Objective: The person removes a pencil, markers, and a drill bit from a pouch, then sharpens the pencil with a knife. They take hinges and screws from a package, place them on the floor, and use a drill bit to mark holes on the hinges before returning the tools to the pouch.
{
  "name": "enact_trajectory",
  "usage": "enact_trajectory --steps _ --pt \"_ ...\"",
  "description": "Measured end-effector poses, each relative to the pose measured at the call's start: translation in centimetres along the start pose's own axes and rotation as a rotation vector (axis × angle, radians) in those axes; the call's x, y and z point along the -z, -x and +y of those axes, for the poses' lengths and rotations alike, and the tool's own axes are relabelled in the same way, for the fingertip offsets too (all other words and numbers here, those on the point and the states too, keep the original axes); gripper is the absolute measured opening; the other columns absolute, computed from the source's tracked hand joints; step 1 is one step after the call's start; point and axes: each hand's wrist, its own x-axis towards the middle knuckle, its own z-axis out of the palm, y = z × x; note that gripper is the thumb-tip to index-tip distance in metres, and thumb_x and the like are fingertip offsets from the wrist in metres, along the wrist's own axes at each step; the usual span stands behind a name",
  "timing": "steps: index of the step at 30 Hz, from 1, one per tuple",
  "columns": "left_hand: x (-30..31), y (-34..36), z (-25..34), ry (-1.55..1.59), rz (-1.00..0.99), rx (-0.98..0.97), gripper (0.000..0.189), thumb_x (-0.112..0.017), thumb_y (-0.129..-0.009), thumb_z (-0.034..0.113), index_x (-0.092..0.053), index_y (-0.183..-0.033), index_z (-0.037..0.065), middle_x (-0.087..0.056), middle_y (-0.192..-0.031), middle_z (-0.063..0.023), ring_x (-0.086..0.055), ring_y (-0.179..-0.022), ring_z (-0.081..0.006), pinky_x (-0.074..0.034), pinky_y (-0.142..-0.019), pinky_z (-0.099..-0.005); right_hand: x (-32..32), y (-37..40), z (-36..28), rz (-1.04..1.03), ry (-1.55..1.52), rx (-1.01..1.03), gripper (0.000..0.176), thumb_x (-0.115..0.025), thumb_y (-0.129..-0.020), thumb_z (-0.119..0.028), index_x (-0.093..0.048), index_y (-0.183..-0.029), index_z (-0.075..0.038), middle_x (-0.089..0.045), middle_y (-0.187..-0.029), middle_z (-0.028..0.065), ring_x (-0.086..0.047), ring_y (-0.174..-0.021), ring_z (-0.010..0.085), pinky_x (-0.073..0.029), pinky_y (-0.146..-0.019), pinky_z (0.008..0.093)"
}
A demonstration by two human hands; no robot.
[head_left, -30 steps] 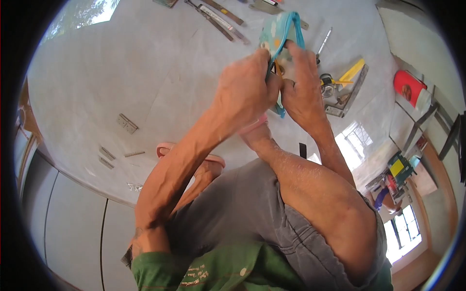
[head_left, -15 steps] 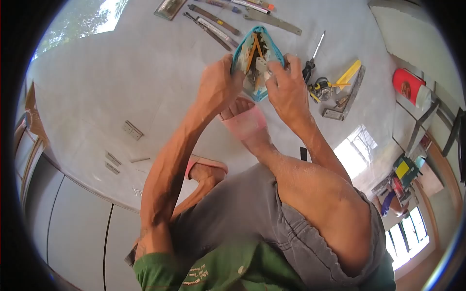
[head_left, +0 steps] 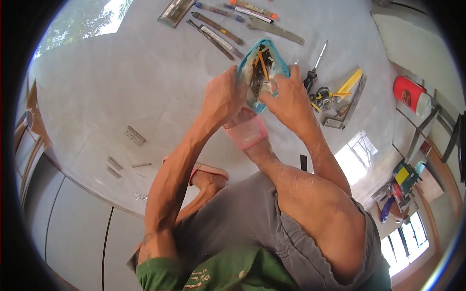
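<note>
Both of my hands grip a small pouch (head_left: 241, 66) with a blue edge, its mouth spread wide. On its left side is my left hand (head_left: 224, 94), fingers closed on the rim and partly hidden by the pouch. My right hand (head_left: 288, 92) pinches the right side, with the thumb and fingers reaching over the edge. Inside the pouch I see yellow-orange sticks (head_left: 263, 65) and dark and pale small items too jumbled to name. Just below the pouch is my foot in a pink slipper (head_left: 246, 131).
Markers and pencil-like tools (head_left: 216, 28) lie beyond the pouch, along with a flat metal blade (head_left: 275, 31). To the right are a screwdriver (head_left: 315, 68), a tape measure (head_left: 324, 99) and a try square (head_left: 352, 104). A socket plate (head_left: 135, 136) lies left. A red container (head_left: 410, 92) stands far right.
The view has shifted slightly, so the floor items sit lower. My right hand has moved its fingers further into the pouch's mouth; both hands still hold it.
</note>
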Motion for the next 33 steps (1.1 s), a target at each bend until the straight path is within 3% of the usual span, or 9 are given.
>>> enact_trajectory --steps 4,10,16,19,23,27,30,32,33 --pt "0.1 -0.2 0.2 0.006 -0.006 -0.013 0.026 -0.056 -0.084 0.015 -0.059 -0.102 -0.003 -0.062 -0.078 -0.0285 -0.061 -0.077 -0.0474 -0.047 -0.070 -0.0502 1.0 -0.5 0.4 -0.101 0.007 -0.037 0.030 -0.072 -0.079 -0.012 -0.066 -0.102 0.007 -0.050 -0.116 0.0290 -0.058 -0.107 0.0470 -0.050 -0.090 0.0489" --pt "-0.6 -0.4 -0.3 0.009 0.075 -0.075 0.032 -0.056 -0.084 0.014 -0.059 -0.111 -0.003 -0.064 -0.088 -0.0287 -0.062 -0.086 -0.0475 -0.047 -0.076 -0.0498 -1.3 0.0 1.2 0.224 -0.075 0.212 0.041 -0.072 -0.080 -0.009 -0.061 -0.119 -0.003 -0.045 -0.126 0.0217 -0.056 -0.113 0.0415 -0.052 -0.087 0.0455" --pt "-1.3 -0.1 1.1 0.147 0.094 0.044 0.028 -0.053 -0.093 0.015 -0.059 -0.116 0.000 -0.065 -0.093 -0.0293 -0.061 -0.092 -0.0495 -0.048 -0.079 -0.0512 -3.7 0.3 2.5 0.455 -0.980 0.228 0.041 -0.063 -0.095 -0.022 -0.052 -0.134 -0.014 -0.044 -0.135 0.0109 -0.054 -0.120 0.0278 -0.049 -0.095 0.0423" --pt "-2.0 0.5 2.3 0.173 0.088 -0.038 0.021 -0.052 -0.099 0.021 -0.058 -0.105 0.001 -0.063 -0.089 -0.0293 -0.061 -0.084 -0.0482 -0.045 -0.071 -0.0556 -4.6 -1.2 5.8 0.295 -1.175 -0.206 0.049 -0.046 -0.104 -0.046 -0.049 -0.139 -0.013 -0.047 -0.140 0.0076 -0.051 -0.125 0.0222 -0.046 -0.102 0.0408" --pt "0.3 0.8 4.7 0.281 -0.087 0.049 0.028 -0.052 -0.100 0.025 -0.060 -0.114 0.001 -0.066 -0.087 -0.0232 -0.065 -0.078 -0.0375 -0.050 -0.072 -0.0464 -3.8 -1.8 6.6 -0.013 -1.704 -0.127 0.080 -0.034 -0.097 -0.071 -0.049 -0.139 -0.005 -0.060 -0.132 0.0088 -0.055 -0.124 0.0225 -0.044 -0.106 0.0386" --pt "1.7 1.5 6.2 0.378 -0.181 -0.060 0.033 -0.055 -0.100 0.031 -0.062 -0.111 0.001 -0.069 -0.088 -0.0188 -0.064 -0.075 -0.0303 -0.051 -0.074 -0.0429 -2.0 -1.4 4.8 -0.105 -1.873 -0.083 0.065 -0.041 -0.100 -0.062 -0.057 -0.127 -0.006 -0.064 -0.117 0.0102 -0.061 -0.110 0.0246 -0.049 -0.098 0.0411" --pt "4.3 1.1 7.0 0.223 -0.290 -0.183 0.035 -0.057 -0.099 0.033 -0.065 -0.113 0.002 -0.070 -0.091 -0.0171 -0.064 -0.078 -0.0289 -0.051 -0.076 -0.0412 -5.7 -4.8 8.9 -0.565 -2.092 0.491 0.058 -0.041 -0.103 -0.052 -0.049 -0.135 -0.004 -0.061 -0.122 0.0147 -0.062 -0.112 0.0258 -0.052 -0.099 0.0399" --pt "6.8 0.1 6.9 0.127 -0.362 -0.094 0.036 -0.059 -0.098 0.034 -0.067 -0.115 0.003 -0.071 -0.094 -0.0167 -0.066 -0.082 -0.0302 -0.052 -0.078 -0.0407 -5.5 -4.2 9.3 -0.476 -2.172 0.292 0.050 -0.054 -0.099 -0.044 -0.053 -0.128 -0.003 -0.062 -0.097 0.0107 -0.064 -0.090 0.0252 -0.054 -0.085 0.0396" --pt "5.8 -0.7 4.1 0.033 -0.108 -0.221 0.039 -0.067 -0.093 0.028 -0.064 -0.125 0.006 -0.069 -0.111 -0.0161 -0.065 -0.102 -0.0324 -0.050 -0.088 -0.0405 -5.1 -4.2 9.3 -0.490 -2.147 0.303 0.050 -0.055 -0.098 -0.043 -0.053 -0.127 -0.002 -0.061 -0.092 0.0093 -0.064 -0.086 0.0242 -0.054 -0.082 0.0386"
